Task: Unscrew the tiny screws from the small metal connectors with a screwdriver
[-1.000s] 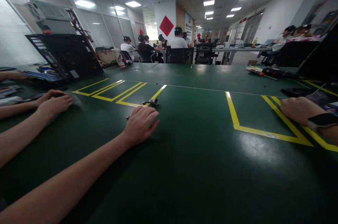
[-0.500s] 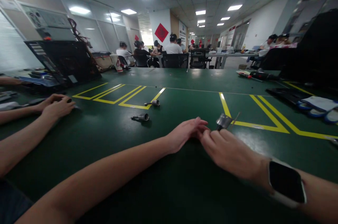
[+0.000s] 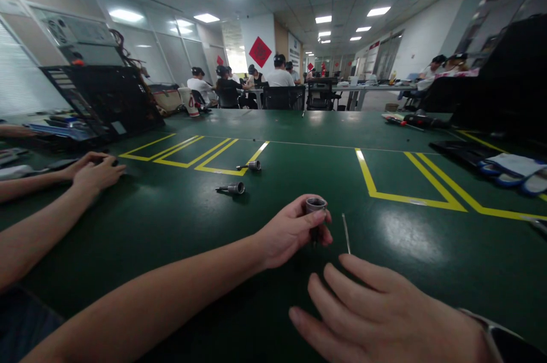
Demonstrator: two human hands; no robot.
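Gripping a socket (image 3: pixel 316 205) upright, the left hand (image 3: pixel 290 232) could tip it onto the pin (image 3: pixel 346 233); right hand (image 3: pixel 384 317) lies open.

The wide matte table top (image 3: pixel 171 226) is dark green, marked with bright yellow tape lines (image 3: pixel 376 192) that form rectangular outlines at eleven and one o'clock. The small cup-shaped metal socket (image 3: pixel 316 204) in the left hand (image 3: pixel 290 232) is dull silver-grey with a dark, almost black hollow. Two more short metal sockets (image 3: pixel 233 187) at eleven o'clock are the same grey steel with bright highlights. The thin metal pin (image 3: pixel 345 232) beside the held socket is pale silver. At ten o'clock the open flat computer case (image 3: pixel 102 101) is black. At twelve o'clock the diamond-shaped wall sign (image 3: pixel 260 51) is red on a white pillar.
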